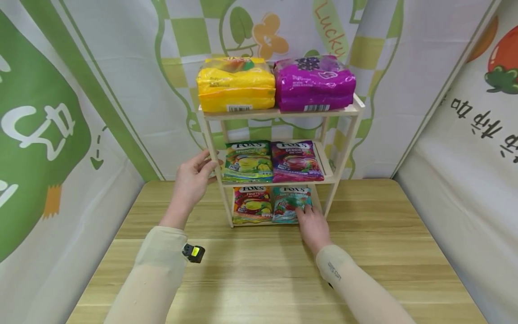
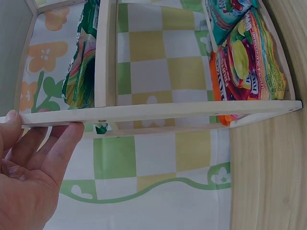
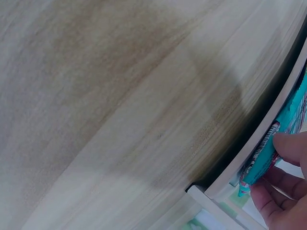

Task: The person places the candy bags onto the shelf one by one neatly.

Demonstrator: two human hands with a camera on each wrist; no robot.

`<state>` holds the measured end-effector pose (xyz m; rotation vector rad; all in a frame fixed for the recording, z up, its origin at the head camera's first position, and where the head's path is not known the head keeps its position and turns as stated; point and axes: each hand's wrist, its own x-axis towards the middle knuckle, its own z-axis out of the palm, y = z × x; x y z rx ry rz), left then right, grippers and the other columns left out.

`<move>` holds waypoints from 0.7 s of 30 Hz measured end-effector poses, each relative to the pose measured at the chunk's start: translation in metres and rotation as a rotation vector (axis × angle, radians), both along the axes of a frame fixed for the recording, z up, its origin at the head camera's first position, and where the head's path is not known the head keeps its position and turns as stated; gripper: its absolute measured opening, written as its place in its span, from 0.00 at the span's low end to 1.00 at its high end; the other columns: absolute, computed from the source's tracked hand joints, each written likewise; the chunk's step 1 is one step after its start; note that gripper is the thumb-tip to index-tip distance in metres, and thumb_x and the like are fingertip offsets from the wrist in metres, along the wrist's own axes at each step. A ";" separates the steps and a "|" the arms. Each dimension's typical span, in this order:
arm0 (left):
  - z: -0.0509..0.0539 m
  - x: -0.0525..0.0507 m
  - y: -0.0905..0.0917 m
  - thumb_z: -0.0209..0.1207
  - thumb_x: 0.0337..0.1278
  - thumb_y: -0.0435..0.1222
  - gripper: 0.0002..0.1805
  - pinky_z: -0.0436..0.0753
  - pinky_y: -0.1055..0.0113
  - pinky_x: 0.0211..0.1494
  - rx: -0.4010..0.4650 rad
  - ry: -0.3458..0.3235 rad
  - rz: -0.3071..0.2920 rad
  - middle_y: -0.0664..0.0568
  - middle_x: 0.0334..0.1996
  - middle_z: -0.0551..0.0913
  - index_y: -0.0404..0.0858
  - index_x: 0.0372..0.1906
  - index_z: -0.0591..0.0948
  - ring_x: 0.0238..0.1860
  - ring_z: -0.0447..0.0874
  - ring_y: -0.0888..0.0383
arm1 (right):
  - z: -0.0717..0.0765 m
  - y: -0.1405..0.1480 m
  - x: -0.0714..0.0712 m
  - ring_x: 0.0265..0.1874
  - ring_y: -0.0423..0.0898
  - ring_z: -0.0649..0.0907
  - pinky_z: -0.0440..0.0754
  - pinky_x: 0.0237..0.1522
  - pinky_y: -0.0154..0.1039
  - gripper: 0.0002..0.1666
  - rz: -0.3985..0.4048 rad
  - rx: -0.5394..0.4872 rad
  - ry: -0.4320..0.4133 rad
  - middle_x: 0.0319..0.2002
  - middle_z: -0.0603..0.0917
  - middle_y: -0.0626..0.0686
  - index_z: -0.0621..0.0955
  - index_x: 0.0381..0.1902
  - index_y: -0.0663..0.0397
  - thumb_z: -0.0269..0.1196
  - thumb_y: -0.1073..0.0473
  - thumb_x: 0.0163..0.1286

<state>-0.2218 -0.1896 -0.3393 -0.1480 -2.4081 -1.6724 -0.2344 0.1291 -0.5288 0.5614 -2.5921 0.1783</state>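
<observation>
A wooden three-tier shelf rack stands on the table. My left hand grips its left front upright, with thumb and fingers on opposite sides of the wood. On the bottom tier, my right hand pinches the right edge of a teal Fox's candy bag. The right wrist view shows the thumb on the bag's front and the fingers behind it. Beside it leans a red and orange Fox's fruits bag. Above, a green Fox's bag and a purple berries bag lean on the middle tier.
A yellow package and a purple package sit side by side on the top tier. The wood-grain table spreads in front of the rack. Printed fabric walls close in the back and both sides.
</observation>
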 end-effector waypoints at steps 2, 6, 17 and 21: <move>0.000 -0.001 0.000 0.52 0.79 0.36 0.25 0.87 0.64 0.55 0.002 -0.001 0.000 0.37 0.59 0.83 0.38 0.75 0.69 0.64 0.80 0.44 | -0.001 0.000 -0.001 0.39 0.62 0.84 0.89 0.38 0.54 0.14 -0.006 -0.002 -0.005 0.42 0.86 0.66 0.85 0.45 0.59 0.66 0.75 0.62; 0.000 -0.002 0.000 0.52 0.79 0.36 0.25 0.87 0.64 0.55 0.004 -0.003 0.003 0.37 0.59 0.83 0.38 0.75 0.69 0.64 0.80 0.44 | -0.002 0.000 -0.002 0.38 0.62 0.85 0.89 0.34 0.53 0.15 -0.021 -0.006 -0.017 0.44 0.86 0.66 0.85 0.46 0.59 0.65 0.77 0.62; -0.001 -0.004 0.001 0.52 0.79 0.35 0.24 0.87 0.64 0.54 0.010 0.001 0.008 0.36 0.58 0.83 0.37 0.74 0.70 0.63 0.81 0.43 | 0.000 0.003 -0.001 0.41 0.60 0.85 0.90 0.37 0.52 0.14 -0.015 0.008 -0.086 0.42 0.87 0.62 0.86 0.48 0.59 0.67 0.72 0.65; -0.001 -0.003 0.001 0.52 0.79 0.35 0.25 0.87 0.64 0.54 0.006 -0.005 0.008 0.37 0.59 0.83 0.36 0.75 0.68 0.63 0.80 0.43 | 0.000 0.006 0.000 0.44 0.61 0.85 0.89 0.43 0.54 0.13 0.006 0.000 -0.079 0.43 0.87 0.61 0.86 0.49 0.60 0.68 0.68 0.66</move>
